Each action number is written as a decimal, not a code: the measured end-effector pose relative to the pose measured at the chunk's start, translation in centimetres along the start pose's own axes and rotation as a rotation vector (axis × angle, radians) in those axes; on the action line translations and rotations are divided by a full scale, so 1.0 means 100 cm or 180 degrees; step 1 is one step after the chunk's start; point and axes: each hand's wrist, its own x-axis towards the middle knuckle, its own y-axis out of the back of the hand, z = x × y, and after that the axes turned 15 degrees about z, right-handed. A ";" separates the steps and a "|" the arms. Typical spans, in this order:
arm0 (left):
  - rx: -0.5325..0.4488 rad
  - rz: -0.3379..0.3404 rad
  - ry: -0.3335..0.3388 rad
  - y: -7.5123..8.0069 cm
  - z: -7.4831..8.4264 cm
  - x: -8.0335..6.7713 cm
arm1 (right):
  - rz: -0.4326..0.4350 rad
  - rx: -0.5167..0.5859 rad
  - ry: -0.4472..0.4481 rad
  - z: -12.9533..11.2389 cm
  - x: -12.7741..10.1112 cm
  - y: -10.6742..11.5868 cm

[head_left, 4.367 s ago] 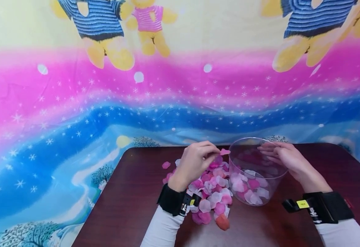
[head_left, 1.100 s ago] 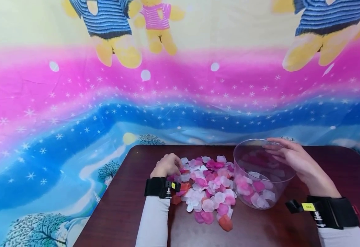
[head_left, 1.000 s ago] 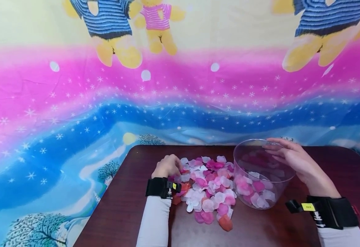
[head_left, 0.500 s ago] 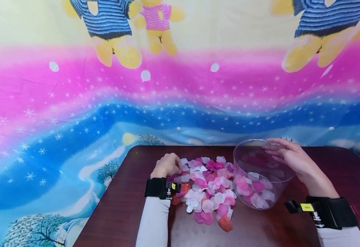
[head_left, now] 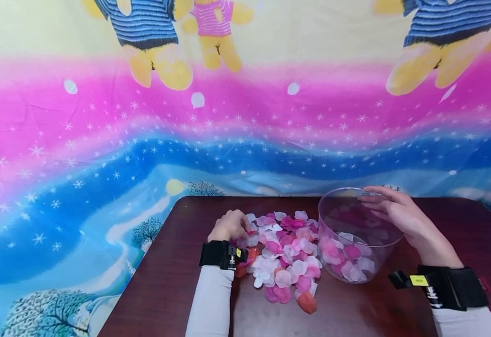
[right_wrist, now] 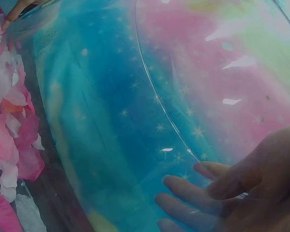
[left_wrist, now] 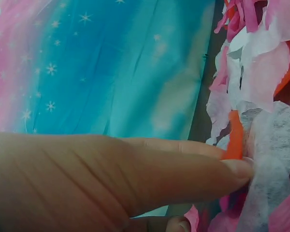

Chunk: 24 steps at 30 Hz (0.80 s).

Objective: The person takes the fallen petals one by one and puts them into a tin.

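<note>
A heap of pink, white and orange fabric petals [head_left: 283,255] lies mid-table. My left hand [head_left: 238,228] rests at the heap's left edge, fingers curled down into it. In the left wrist view the thumb and a finger of that hand [left_wrist: 238,160] pinch an orange petal [left_wrist: 235,137]. A clear plastic container [head_left: 355,220] stands tilted to the right of the heap, with several petals [head_left: 346,262] in its bottom. My right hand [head_left: 371,199] holds its far rim. In the right wrist view this hand [right_wrist: 208,186] shows fingers through the clear wall [right_wrist: 135,121], with the thumb on the other side.
The dark wooden table [head_left: 174,290] has bare wood to the left, right and front of the heap. A bright cloth backdrop [head_left: 102,140] with stars and teddy bears hangs behind the table's far edge. One orange petal [head_left: 307,302] lies nearest the front.
Over four seconds my left hand went from holding a pink petal at the container's rim down to the heap's left edge. In the last second it barely moved. The right hand kept its hold.
</note>
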 end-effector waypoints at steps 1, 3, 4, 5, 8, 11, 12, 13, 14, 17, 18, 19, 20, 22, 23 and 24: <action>0.0012 0.0009 -0.0016 0.000 0.000 0.000 | -0.0001 -0.0002 -0.0004 0.000 0.000 0.000; 0.0027 0.0041 -0.0071 0.001 -0.001 0.000 | -0.0002 -0.0007 -0.0012 0.000 0.000 -0.001; -0.0001 0.0045 -0.0081 0.003 -0.001 0.000 | 0.0000 -0.0017 -0.0011 0.000 0.000 -0.001; -0.0035 0.0049 -0.0099 0.004 -0.001 0.000 | 0.0003 -0.0022 -0.0010 0.000 0.000 -0.001; -0.0139 0.0041 -0.0133 0.010 -0.001 0.001 | 0.0018 -0.0048 -0.0003 -0.002 0.000 -0.001; -0.0239 0.0066 -0.0202 0.017 0.002 0.001 | 0.0026 -0.0058 0.0010 -0.002 0.001 -0.001; -0.0271 0.0084 -0.0232 0.020 0.003 0.000 | 0.0029 -0.0062 0.0014 -0.002 0.001 0.000; -0.0317 0.0105 -0.0269 0.022 0.004 0.000 | 0.0030 -0.0058 0.0015 -0.002 0.001 0.000; -0.0361 0.0123 -0.0315 0.025 0.005 0.000 | 0.0032 -0.0059 0.0014 -0.002 0.001 0.000; -0.0587 0.0142 -0.0441 0.031 0.009 -0.001 | 0.0020 -0.0061 0.0004 -0.001 0.002 -0.001; -0.0644 0.0148 -0.0473 0.033 0.011 -0.002 | 0.0017 -0.0064 -0.0003 -0.001 0.001 -0.001; -0.0707 0.0152 -0.0507 0.034 0.012 -0.002 | 0.0014 -0.0065 -0.0009 0.000 0.001 -0.001; -0.0759 0.0163 -0.0540 0.036 0.013 -0.002 | 0.0014 -0.0068 -0.0013 0.000 0.001 -0.001; -0.0820 0.0203 -0.0603 0.038 0.016 -0.002 | 0.0013 -0.0074 -0.0019 0.000 0.001 -0.001; -0.0837 0.0222 -0.0628 0.039 0.017 -0.002 | 0.0016 -0.0076 -0.0017 0.000 0.001 -0.001; -0.0863 0.0237 -0.0642 0.039 0.019 -0.002 | 0.0017 -0.0078 -0.0016 0.000 0.001 -0.001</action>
